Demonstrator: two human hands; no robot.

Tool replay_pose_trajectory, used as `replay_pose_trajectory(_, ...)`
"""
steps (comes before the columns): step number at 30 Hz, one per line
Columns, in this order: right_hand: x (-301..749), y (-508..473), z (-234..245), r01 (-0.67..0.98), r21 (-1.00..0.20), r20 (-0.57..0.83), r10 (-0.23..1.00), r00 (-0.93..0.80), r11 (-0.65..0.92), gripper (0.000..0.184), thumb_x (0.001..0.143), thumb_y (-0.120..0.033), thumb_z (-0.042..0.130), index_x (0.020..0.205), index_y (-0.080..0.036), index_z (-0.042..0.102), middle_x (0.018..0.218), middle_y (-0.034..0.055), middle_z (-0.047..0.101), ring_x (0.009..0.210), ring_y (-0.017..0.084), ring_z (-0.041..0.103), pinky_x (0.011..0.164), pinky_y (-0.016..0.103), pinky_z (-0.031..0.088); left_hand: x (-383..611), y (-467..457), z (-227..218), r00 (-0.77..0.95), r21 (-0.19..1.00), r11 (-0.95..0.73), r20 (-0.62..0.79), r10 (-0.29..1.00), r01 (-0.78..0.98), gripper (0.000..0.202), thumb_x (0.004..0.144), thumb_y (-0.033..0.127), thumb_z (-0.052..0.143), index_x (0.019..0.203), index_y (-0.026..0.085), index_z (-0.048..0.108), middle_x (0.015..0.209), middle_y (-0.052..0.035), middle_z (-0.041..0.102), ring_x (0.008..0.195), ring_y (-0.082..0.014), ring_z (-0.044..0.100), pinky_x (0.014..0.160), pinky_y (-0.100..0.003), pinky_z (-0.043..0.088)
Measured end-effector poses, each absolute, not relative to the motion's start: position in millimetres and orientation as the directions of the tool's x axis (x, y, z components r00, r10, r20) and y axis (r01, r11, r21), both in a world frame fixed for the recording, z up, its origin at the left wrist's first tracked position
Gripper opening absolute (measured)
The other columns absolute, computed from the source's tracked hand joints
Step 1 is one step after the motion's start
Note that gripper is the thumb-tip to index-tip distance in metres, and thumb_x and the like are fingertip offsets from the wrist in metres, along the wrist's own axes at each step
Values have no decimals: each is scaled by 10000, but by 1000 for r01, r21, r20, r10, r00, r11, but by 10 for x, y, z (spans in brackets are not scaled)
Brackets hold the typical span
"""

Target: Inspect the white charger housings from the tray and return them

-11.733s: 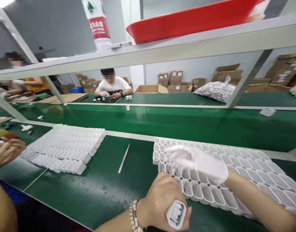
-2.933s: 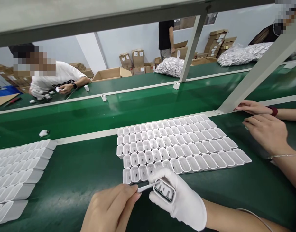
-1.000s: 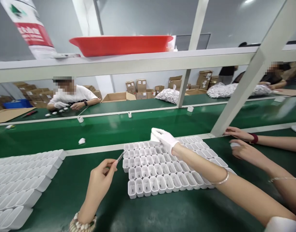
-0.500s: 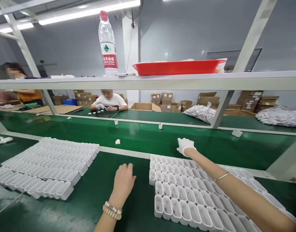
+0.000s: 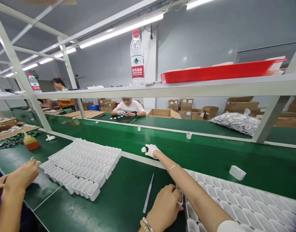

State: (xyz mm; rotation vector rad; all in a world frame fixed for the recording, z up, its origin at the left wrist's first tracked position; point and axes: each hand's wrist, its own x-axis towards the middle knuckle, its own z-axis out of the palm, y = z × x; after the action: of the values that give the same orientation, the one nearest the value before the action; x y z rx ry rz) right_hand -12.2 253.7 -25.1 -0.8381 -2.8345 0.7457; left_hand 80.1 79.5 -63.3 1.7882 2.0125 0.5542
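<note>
Bent over the near edge of a block of white plastic cases, my left hand (image 5: 165, 204), with a beaded bracelet, has its fingers closed on a white case (image 5: 180, 197), partly hidden by them. My gloved right hand (image 5: 152, 150) reaches across onto the green belt. Its thumb and fingers close at the right side of a small white piece (image 5: 143, 149), whose exact kind I cannot make out. White tweezers (image 5: 148, 193) lie on the table left of my left hand. The rows of open white cases (image 5: 235, 196) extend under my right forearm.
Another block of white cases (image 5: 82, 164) stands to the left. Beyond it are a co-worker's hands (image 5: 24, 175) and a yellow-orange squeeze bottle (image 5: 31, 141). A white case (image 5: 237, 172) lies on the belt. Overhead, a shelf (image 5: 114, 93) holds a red tray (image 5: 217, 73) and a water bottle (image 5: 137, 61).
My view has turned left. My right hand has moved left along the belt to the small white piece. My left hand has gone right from the bare table to the cases.
</note>
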Motion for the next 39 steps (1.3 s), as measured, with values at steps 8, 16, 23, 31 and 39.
replay_pose_trajectory(8,48,2528,-214,239,-818,37,464,-885,523,167,939,-281,668,901,-119,657,899,25,699,780,137,673,719,306,590,761,752,-474,-192,602,147,11,981,785,266,746,77,690,878,206,498,1022,-48,571,1023,-265,552,931,-403,466)
replay_pose_trajectory(16,1791,2337,420,20,-931,175,494,-852,365,298,670,-282,848,901,-172,696,1001,69,765,924,212,719,868,368,594,768,521,-269,-228,800,-143,329,916,582,424,786,99,701,1138,235,510,1122,-37,607,1011,-232,628,923,-373,515)
replay_pose_trajectory(23,2972,1603,264,169,-826,204,565,-800,537,285,842,-383,734,1110,-285,733,1142,43,754,1147,287,678,1023,464,549,962,447,-249,-116,685,-400,575,810,609,431,850,179,735,1241,267,576,1211,-66,668,1124,-257,651,995,-413,541)
replay_pose_trajectory(31,2992,1419,330,3,-755,339,393,-855,656,121,948,-233,585,949,-292,691,910,-12,734,873,169,707,837,296,603,991,420,-160,3,434,-583,800,600,687,409,898,130,693,1282,237,605,1178,-108,702,1107,-251,668,968,-432,576)
replay_pose_trajectory(39,3045,1306,312,141,-763,219,458,-862,631,130,963,-234,544,843,-260,588,899,-25,644,797,121,623,756,238,565,982,403,-141,58,391,-604,806,588,695,490,882,100,709,1340,221,584,1157,-113,716,1105,-252,665,937,-416,593)
